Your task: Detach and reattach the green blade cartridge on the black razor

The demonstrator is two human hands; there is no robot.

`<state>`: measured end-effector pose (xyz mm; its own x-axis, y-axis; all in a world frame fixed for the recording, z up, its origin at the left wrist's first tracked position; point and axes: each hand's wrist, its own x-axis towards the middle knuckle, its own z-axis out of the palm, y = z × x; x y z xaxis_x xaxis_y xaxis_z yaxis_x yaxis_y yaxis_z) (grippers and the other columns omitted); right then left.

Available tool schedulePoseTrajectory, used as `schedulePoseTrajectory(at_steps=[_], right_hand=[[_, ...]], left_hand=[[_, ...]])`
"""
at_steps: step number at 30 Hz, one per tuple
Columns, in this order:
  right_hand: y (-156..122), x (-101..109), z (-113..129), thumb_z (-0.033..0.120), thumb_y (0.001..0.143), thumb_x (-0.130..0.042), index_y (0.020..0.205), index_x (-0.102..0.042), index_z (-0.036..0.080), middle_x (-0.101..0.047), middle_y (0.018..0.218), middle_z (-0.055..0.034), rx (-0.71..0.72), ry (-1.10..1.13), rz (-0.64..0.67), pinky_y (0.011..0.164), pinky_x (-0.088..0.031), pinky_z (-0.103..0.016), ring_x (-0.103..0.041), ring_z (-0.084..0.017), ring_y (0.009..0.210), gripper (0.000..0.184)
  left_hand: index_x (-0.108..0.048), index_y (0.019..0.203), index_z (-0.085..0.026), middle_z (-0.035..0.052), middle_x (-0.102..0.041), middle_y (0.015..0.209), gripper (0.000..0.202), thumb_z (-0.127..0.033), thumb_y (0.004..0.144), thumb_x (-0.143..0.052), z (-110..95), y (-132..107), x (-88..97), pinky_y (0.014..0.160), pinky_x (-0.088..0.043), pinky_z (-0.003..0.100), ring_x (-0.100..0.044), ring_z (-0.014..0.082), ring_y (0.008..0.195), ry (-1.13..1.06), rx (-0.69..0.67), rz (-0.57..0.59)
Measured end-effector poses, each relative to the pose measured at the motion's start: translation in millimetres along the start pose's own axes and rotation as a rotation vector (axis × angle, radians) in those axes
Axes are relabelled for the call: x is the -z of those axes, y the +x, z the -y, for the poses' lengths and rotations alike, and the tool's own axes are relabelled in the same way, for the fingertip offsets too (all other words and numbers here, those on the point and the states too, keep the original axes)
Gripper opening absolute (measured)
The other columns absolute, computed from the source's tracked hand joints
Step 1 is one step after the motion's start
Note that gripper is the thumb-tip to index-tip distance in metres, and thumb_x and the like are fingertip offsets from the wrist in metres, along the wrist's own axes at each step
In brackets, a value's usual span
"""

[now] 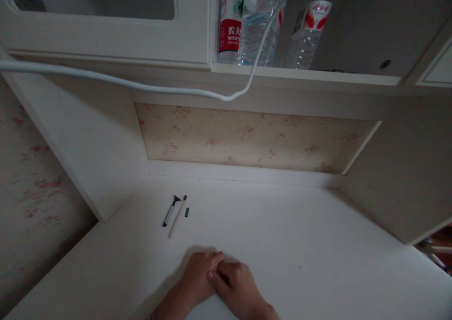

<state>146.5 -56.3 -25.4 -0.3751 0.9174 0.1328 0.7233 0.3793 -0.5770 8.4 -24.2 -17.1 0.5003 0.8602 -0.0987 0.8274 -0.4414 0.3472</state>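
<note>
My left hand (200,274) and my right hand (240,284) rest together on the white desk at the bottom middle. Both are closed, the fingers folded against each other, and no object shows in them. The inner sides of the hands are hidden. Beyond my left hand, apart from it, lies a black and white razor (171,211). Beside it is a slim pale toothbrush (177,217) with a dark head. Just right of the toothbrush sits a small dark green piece (187,212), too small to name surely.
The white desktop (282,225) runs back to a panel of floral wallpaper (226,138). Overhead, a shelf (353,77) holds several plastic water bottles (259,25). A white cable (158,89) hangs across the cabinet front. Side panels (88,141) flank the desk.
</note>
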Motion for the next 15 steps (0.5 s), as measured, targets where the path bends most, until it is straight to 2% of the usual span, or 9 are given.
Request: schedulePoseTrajectory(at_steps=[15], right_hand=[[0.0, 2.0, 1.9, 0.040, 0.095, -0.042, 0.073, -0.064, 0.021, -0.069, 0.071, 0.0006, -0.010, -0.004, 0.009, 0.057, -0.035, -0.022, -0.061, -0.012, 0.061, 0.037]], left_hand=[[-0.059, 0.086, -0.023, 0.0033, -0.069, 0.081, 0.011, -0.028, 0.081, -0.051, 0.4, -0.3, 0.1, 0.067, -0.042, 0.029, -0.065, 0.0233, 0.079, 0.006, -0.015, -0.025]])
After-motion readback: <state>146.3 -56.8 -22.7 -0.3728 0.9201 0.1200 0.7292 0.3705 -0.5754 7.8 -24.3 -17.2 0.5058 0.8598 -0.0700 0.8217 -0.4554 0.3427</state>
